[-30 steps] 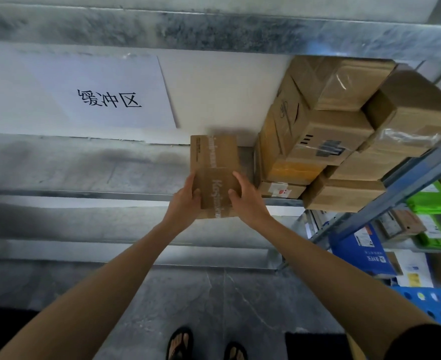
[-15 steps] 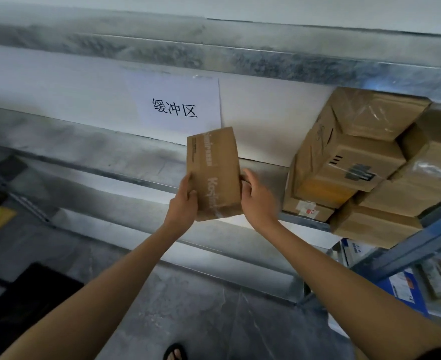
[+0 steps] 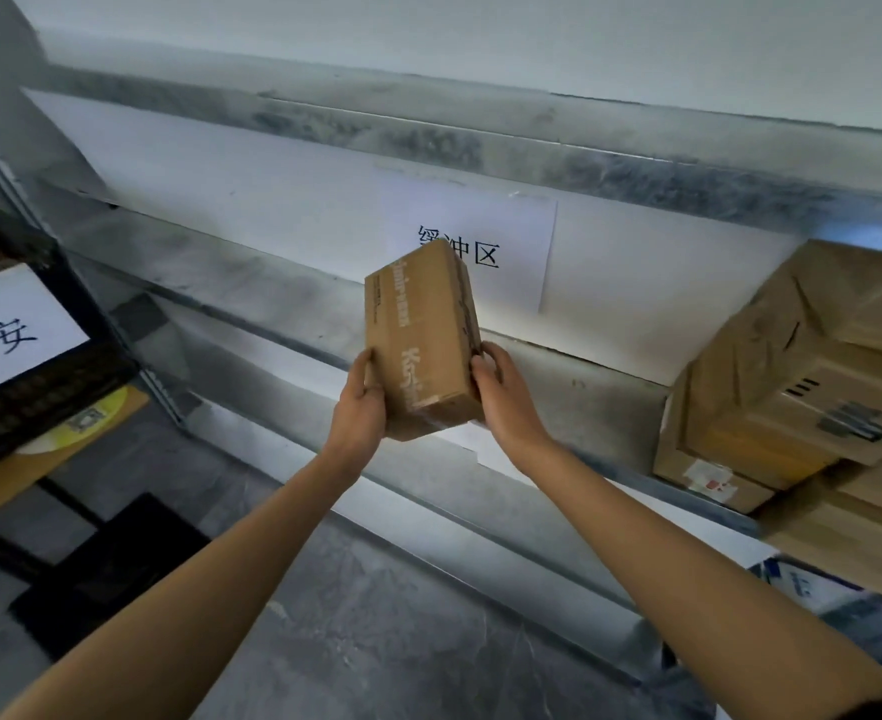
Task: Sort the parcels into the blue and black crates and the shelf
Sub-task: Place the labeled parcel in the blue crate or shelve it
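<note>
the parcel [image 3: 423, 340] is held up in the air in front of the shelf [image 3: 272, 309], tipped a bit to one side. the left hand [image 3: 358, 407] grips its left side and the right hand [image 3: 504, 402] grips its right side, fingers curled round it. a paper sign [image 3: 522, 283] is on the wall behind. boxes [image 3: 792, 387] sit piled on the shelf at the right. a black crate [image 3: 39, 402] is at the left.

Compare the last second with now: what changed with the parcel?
The small box has moved left, away from the stacked boxes, now before the paper sign. A black crate has come into view. Unchanged: left hand and right hand grip its sides.
</note>
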